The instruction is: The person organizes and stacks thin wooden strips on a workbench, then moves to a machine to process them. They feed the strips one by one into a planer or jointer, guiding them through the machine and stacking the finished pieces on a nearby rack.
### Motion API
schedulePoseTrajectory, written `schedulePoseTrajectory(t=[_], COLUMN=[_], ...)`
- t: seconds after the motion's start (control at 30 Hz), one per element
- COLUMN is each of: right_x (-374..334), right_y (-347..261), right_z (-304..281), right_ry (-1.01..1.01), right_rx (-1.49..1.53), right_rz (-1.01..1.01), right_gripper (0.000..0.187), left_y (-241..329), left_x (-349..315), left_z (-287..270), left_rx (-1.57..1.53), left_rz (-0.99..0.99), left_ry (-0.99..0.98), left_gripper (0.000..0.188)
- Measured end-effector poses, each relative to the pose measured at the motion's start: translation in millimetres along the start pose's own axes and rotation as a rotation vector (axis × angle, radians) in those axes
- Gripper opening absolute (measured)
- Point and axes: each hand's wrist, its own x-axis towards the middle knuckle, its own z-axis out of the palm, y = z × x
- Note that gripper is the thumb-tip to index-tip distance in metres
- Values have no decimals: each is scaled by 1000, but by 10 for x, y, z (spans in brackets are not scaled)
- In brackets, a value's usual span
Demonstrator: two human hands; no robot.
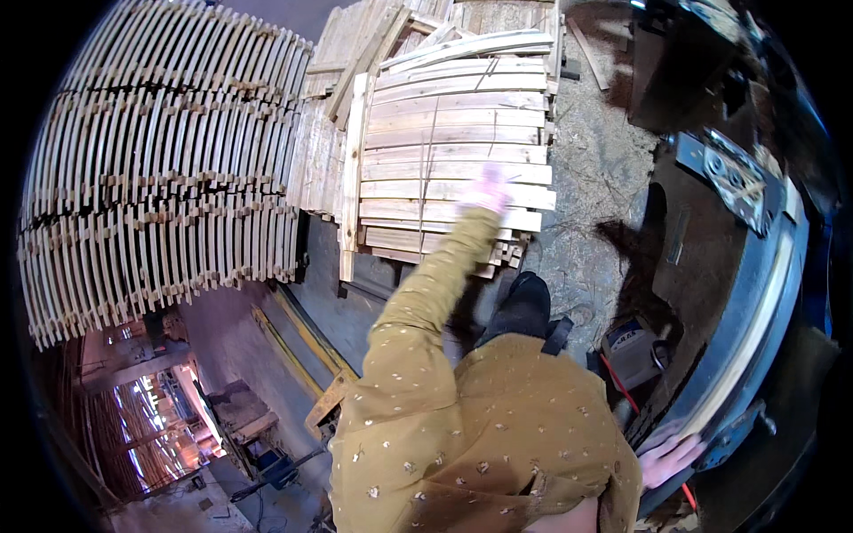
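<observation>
My left hand is stretched out over a stack of pale wooden planks. It is smeared by motion, so its fingers and whether it touches a plank do not show clearly. A long, light wooden strip lies along the blue metal machine bed on my right. Down at the strip's near end, my right hand has its fingers closed about it. Farther up the bed sits a metal fitting with round parts.
Tall stacks of slatted wood fill the left side. Yellow rails, perhaps of a pallet truck, lie on the floor behind my left arm. A pale container with a red hose stands beside the machine. Loose boards lean behind the planks.
</observation>
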Motion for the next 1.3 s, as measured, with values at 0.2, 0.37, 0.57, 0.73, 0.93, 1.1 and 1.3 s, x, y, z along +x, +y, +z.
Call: schedulePoseTrajectory(t=[0.2,0.37,0.57,0.73,0.93,1.1,1.3], right_x=[1190,2019,2839,2381,1560,895,-950], right_y=[306,191,-301,-1608,-1886,-486,242], right_z=[813,996,1247,771,-205,-895,-774], right_ry=[-10,28,130,-116,-272,-294,-564], right_rx=[60,-51,85,676,1152,693,425], right_rz=[228,158,61,-232,-136,-206,359], right_gripper=[49,54,54,44,62,59,39], left_y=[-1400,-2270,-1341,182,3354,4580,3766], left_x=[725,50,-436,-85,120,-773,-273], left_z=[-1718,-1259,-1093,-1100,-579,0,366], left_rx=[704,559,777,-36,-2704,-2745,-2273], left_rz=[-1217,-1167,-1031,-779,-677,-1048,-1014], left_ry=[-221,-101,-49,185,-276,-967,-768], left_gripper=[101,85,77,61,50,37,39])
